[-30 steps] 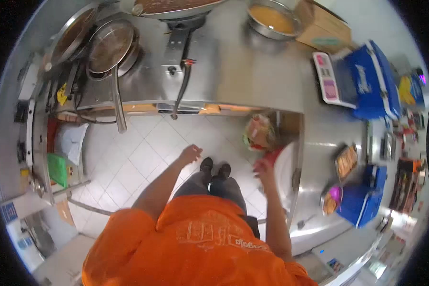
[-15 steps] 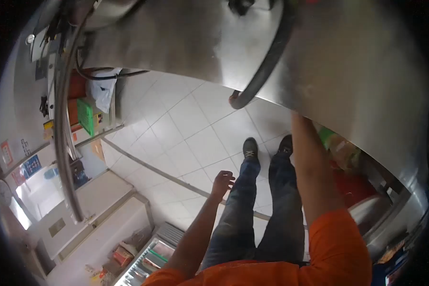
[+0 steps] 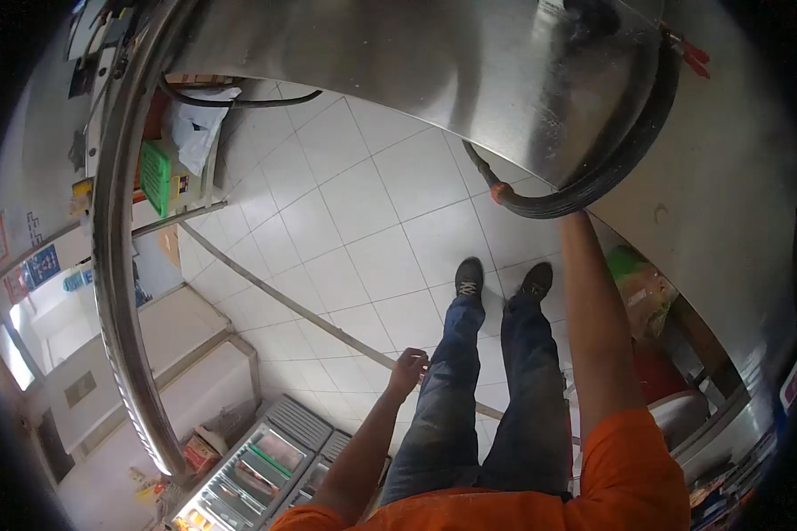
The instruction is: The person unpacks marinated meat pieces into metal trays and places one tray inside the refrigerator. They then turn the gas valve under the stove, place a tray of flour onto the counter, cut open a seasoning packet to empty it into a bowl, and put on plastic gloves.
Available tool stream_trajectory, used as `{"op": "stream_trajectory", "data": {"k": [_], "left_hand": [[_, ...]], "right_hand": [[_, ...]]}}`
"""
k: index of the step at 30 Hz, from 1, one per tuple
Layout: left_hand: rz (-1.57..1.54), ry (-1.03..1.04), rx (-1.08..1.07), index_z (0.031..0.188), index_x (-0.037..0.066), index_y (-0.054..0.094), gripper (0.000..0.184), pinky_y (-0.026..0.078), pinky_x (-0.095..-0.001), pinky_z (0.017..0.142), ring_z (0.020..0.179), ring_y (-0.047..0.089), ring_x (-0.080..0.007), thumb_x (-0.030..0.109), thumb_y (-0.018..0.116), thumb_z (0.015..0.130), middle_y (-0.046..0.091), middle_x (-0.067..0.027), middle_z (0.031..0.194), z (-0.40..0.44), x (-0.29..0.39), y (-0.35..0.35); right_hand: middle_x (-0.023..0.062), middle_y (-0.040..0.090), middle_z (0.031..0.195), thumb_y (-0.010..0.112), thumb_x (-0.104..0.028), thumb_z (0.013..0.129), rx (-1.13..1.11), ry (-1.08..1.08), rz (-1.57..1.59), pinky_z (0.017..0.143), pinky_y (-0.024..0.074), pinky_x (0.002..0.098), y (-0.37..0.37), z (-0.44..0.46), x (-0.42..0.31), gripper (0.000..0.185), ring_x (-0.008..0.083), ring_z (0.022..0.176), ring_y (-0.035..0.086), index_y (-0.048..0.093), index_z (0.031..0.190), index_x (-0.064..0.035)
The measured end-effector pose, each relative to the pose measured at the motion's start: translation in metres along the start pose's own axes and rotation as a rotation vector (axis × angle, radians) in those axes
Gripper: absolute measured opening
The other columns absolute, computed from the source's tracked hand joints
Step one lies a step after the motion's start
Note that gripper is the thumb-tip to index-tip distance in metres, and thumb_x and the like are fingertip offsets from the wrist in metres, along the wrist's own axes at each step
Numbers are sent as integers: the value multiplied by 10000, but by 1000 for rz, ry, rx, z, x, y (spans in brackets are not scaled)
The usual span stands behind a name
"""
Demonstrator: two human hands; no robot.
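The steel table (image 3: 345, 53) is filling the top of the view, and the tiled floor (image 3: 354, 212) is showing below its edge. The thick black hose (image 3: 633, 155) is hanging over this edge of the table. The right forearm (image 3: 598, 319) is pointing toward the table, just where the hose is crossing. The right hand is hiding there, so I cannot tell whether it is wide, narrow or holding something. A plastic bag (image 3: 648, 296) is lying below the table's right side. The left hand (image 3: 406, 373) is hanging well apart from the table, fingers loosely bent, seemingly holding nothing. For careful reaching, the forearm should be staying off the table's edge and not be straining the hose at its orange joint (image 3: 500, 193)
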State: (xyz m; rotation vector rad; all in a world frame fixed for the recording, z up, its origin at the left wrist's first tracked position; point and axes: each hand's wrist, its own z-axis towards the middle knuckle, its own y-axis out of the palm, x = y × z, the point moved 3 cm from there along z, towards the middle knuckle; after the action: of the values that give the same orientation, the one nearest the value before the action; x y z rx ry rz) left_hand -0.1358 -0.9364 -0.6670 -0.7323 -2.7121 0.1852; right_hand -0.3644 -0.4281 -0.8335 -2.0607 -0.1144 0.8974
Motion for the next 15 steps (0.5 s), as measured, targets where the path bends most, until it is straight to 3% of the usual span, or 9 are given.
{"op": "stream_trajectory", "data": {"k": [5,9,10,15], "left_hand": [[106,51,-74,1178,58,590,299,520,-293,660,809,676,-149,289,598,989,711,-84,973,16,-13,-1],[-39,7,-44,1188,46,585,277,518,-291,663,802,673,-148,245,588,995,707,-90,975,20,-8,-1],[-26,34,-27,1147,30,591,243,505,-273,601,747,647,-116,231,597,1011,696,-66,920,19,-5,0],[61,36,-41,1152,30,592,240,495,-264,593,751,656,-116,222,595,1009,703,-71,927,19,-2,-4]], "right_hand": [[163,650,1127,666,-234,875,10,-42,14,964,467,491,14,0,-10,288,337,1080,606,637,1107,-66],[159,649,1134,662,-237,882,31,-54,21,968,466,487,21,7,-15,298,331,1084,606,631,1125,-67],[158,649,1136,661,-238,884,38,-49,23,969,466,486,20,5,-12,300,329,1086,606,630,1129,-67],[153,649,1145,656,-241,894,59,-54,39,975,465,480,18,-1,-5,313,321,1091,606,622,1152,-68]]}}
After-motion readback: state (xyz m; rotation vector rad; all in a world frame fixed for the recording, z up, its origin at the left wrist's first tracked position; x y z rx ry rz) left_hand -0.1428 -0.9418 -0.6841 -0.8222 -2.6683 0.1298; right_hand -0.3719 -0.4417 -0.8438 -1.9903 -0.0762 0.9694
